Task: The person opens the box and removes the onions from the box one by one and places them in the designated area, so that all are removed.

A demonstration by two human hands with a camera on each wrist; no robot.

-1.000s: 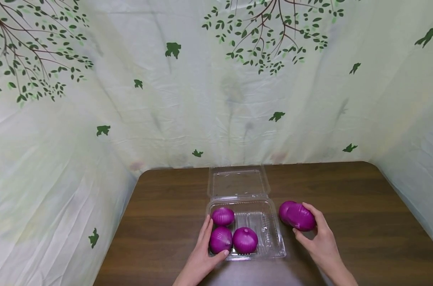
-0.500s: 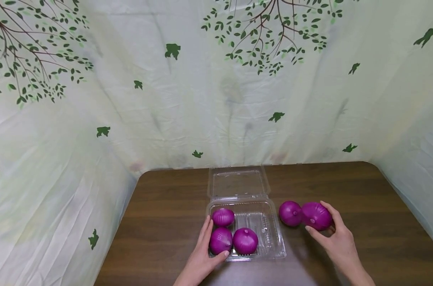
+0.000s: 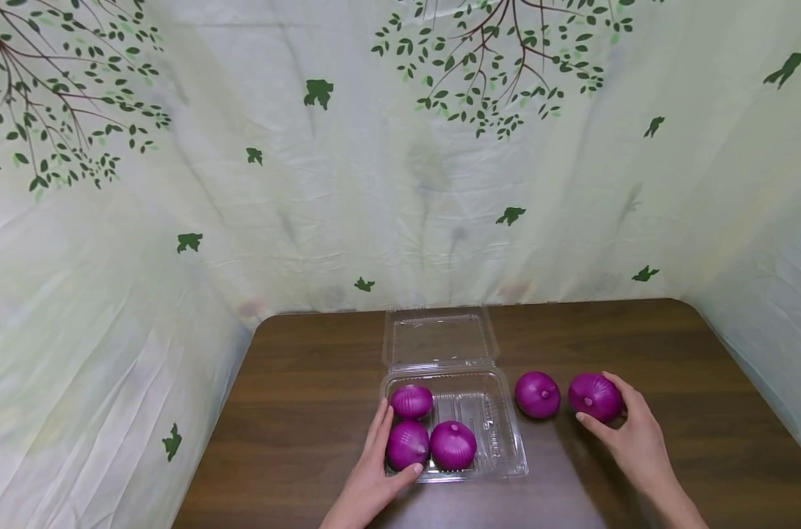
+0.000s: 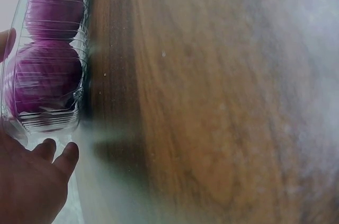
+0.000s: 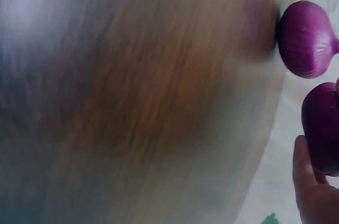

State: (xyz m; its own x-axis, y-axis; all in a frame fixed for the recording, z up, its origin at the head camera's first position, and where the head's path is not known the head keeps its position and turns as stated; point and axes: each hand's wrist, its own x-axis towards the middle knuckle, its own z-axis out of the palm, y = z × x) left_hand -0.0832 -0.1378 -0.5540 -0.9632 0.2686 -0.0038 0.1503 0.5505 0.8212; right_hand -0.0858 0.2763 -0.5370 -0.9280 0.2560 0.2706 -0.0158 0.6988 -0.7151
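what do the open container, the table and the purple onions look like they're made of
Container: probably thin, glossy clear plastic; it is see-through, with ribs and highlights. Table: wood or wood-look laminate, satin; brown grain shows, but which is unclear. Onions: shiny purple skin with fine lines; real or imitation plastic, I can't tell.

Left hand [image 3: 375, 470] with fingers [image 3: 378, 435] nearly straight, thumb [image 3: 407, 475] spread to their right, right hand [image 3: 632, 432] with fingers bent in a grip, thumb opposite them

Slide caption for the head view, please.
Left hand rests against an open clear container of three purple onions; right hand grips a fourth, beside a fifth on the table.
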